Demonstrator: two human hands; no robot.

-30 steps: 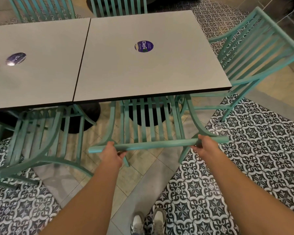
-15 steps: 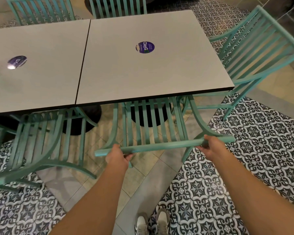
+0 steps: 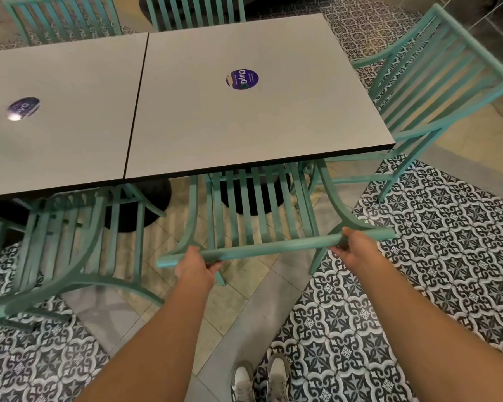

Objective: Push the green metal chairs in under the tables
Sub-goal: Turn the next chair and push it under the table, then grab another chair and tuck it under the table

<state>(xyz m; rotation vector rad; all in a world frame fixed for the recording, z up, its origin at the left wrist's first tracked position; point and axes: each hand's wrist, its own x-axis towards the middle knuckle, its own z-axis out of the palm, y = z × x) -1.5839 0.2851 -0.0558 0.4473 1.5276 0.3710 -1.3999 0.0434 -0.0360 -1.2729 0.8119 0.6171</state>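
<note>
Gripping the chair's (image 3: 253,210) top rail, both hands, left (image 3: 196,266) and right (image 3: 356,250), curl round it, its seat partly under the table's (image 3: 244,123) near edge.

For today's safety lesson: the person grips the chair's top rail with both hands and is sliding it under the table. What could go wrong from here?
1. The chair stands close beside the corner chair; their frames might catch.
2. The left hand and right hand wrap the top rail; fingers could get pinched against the table edge.
3. The seat may strike the dark table base.
</note>
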